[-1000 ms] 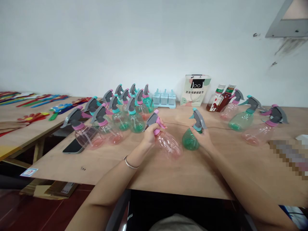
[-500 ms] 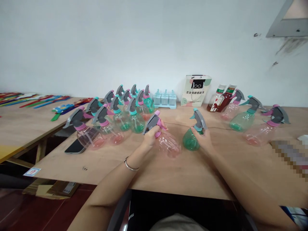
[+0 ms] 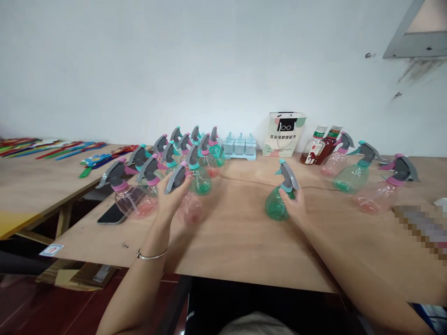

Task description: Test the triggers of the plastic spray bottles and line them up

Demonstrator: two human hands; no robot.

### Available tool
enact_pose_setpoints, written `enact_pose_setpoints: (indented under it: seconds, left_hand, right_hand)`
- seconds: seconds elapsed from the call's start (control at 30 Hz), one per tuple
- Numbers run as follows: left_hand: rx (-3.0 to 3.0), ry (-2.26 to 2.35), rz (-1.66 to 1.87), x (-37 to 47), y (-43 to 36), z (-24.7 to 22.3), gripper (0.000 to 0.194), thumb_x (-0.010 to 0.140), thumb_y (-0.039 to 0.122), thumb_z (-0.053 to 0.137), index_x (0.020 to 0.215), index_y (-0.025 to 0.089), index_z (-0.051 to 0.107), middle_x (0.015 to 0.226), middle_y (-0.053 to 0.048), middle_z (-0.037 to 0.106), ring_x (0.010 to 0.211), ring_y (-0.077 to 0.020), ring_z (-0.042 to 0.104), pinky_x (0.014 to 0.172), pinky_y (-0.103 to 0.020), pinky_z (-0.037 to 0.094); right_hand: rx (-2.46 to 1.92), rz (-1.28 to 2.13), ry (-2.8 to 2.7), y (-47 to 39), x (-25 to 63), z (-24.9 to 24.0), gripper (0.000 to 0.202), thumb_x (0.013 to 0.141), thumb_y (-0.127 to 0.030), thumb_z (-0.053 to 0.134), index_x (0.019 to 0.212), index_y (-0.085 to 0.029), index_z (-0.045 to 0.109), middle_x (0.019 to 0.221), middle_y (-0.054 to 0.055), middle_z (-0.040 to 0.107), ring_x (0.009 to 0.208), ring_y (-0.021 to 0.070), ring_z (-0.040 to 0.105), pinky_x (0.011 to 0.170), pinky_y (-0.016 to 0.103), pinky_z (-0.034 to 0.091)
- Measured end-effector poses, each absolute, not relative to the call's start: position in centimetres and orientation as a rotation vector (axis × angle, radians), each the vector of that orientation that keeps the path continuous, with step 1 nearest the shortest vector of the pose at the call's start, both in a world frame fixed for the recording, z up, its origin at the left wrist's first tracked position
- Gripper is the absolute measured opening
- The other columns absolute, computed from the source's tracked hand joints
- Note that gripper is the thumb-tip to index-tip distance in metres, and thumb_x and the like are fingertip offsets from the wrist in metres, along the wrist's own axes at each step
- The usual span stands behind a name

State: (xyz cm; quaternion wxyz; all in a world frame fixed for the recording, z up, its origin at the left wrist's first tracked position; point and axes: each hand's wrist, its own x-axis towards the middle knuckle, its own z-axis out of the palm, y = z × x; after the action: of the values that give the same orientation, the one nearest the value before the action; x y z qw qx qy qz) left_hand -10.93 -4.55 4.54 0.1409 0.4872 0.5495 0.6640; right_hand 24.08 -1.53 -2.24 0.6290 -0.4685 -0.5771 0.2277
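Observation:
My left hand (image 3: 171, 195) is closed round the neck of a pink spray bottle (image 3: 190, 209) with a grey and pink trigger head. It is beside a group of pink and green spray bottles (image 3: 134, 200) on the left of the table. My right hand (image 3: 294, 204) grips a green spray bottle (image 3: 277, 204) by its neck, just right of the middle; its head is grey and turquoise. Farther right are two pink spray bottles (image 3: 377, 195) and a paler green spray bottle (image 3: 352, 177). My fingers partly hide both necks.
A black phone (image 3: 111, 215) lies by the left bottles. Along the wall are a light blue popsicle mould (image 3: 239, 148), a paper bag (image 3: 283, 135) and two glass bottles (image 3: 319, 146). Colourful flat strips (image 3: 70, 148) cover part of another table at left.
My left hand has carried the pink spray bottle leftward, from beside the green one to the left group. My right hand stays on the green spray bottle in nearly the same place.

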Motion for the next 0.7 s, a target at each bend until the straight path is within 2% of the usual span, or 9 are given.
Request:
enact_pose_setpoints:
  seconds: [0.1,0.23,0.33,0.43,0.53,0.6,0.7]
  left_hand:
    - [1.441,1.633,2.054,-11.8,-3.9,3.9,0.029,0.068,0.033,0.078,0.091,0.018,0.072,0.076,0.0,0.064,0.065,-0.0109,0.058,0.06,-0.022,0.048]
    - [1.539,1.683,2.202,-11.8,-3.5,3.5,0.062,0.065,0.033,0.084,0.122,0.021,0.062,0.109,-0.005,0.066,0.086,-0.0154,0.066,0.08,-0.029,0.055]
    - [1.586,1.718,2.245,-12.0,-2.9,2.4,0.079,0.066,0.037,0.085,0.135,0.022,0.05,0.13,-0.01,0.059,0.102,-0.0204,0.067,0.092,-0.035,0.055]
    - [1.622,1.667,2.233,-12.3,-2.2,1.1,0.088,0.069,0.044,0.083,0.141,0.023,0.039,0.144,-0.014,0.047,0.112,-0.023,0.065,0.094,-0.038,0.055]
    - [1.627,1.678,2.238,-12.4,-1.8,0.4,0.093,0.067,0.051,0.082,0.142,0.024,0.034,0.149,-0.016,0.04,0.111,-0.0235,0.066,0.092,-0.039,0.057]
    - [1.628,1.706,2.301,-12.7,-1.9,0.4,0.098,0.064,0.056,0.082,0.141,0.023,0.032,0.146,-0.017,0.042,0.112,-0.0253,0.065,0.097,-0.044,0.054]
    - [1.7,1.685,2.336,-13.6,-2.4,0.2,0.096,0.068,0.066,0.074,0.139,0.021,0.03,0.135,-0.017,0.048,0.126,-0.032,0.055,0.11,-0.055,0.043]
  right_hand:
    - [-1.078,0.522,-1.336,-1.4,24.3,-2.6,0.027,0.077,-0.048,0.067,0.091,-0.026,0.059,0.09,0.003,0.067,0.085,0.0214,0.064,0.084,0.042,0.05]
    - [-1.086,0.488,-1.346,-1.3,24.5,-2.9,0.027,0.078,-0.049,0.067,0.092,-0.026,0.059,0.089,0.002,0.068,0.085,0.0213,0.064,0.084,0.042,0.051]
    - [-1.093,0.46,-1.348,-1.1,24.6,-3.1,0.029,0.078,-0.05,0.067,0.092,-0.026,0.06,0.088,0.002,0.069,0.083,0.0213,0.065,0.084,0.043,0.051]
    - [-1.074,0.447,-1.338,-0.9,24.6,-3.4,0.029,0.078,-0.05,0.068,0.092,-0.026,0.061,0.089,0.002,0.07,0.084,0.0214,0.065,0.084,0.042,0.052]
    - [-1.052,0.452,-1.344,-0.8,24.6,-3.5,0.029,0.079,-0.05,0.068,0.094,-0.026,0.061,0.092,0.003,0.07,0.086,0.0218,0.066,0.086,0.043,0.052]
    - [-1.057,0.454,-1.348,-0.8,24.7,-3.6,0.029,0.079,-0.05,0.067,0.094,-0.026,0.061,0.091,0.003,0.07,0.087,0.0223,0.065,0.087,0.044,0.052]
    - [-1.08,0.462,-1.357,-0.8,24.8,-3.5,0.03,0.079,-0.052,0.067,0.093,-0.026,0.061,0.091,0.003,0.068,0.087,0.0231,0.064,0.088,0.046,0.051]
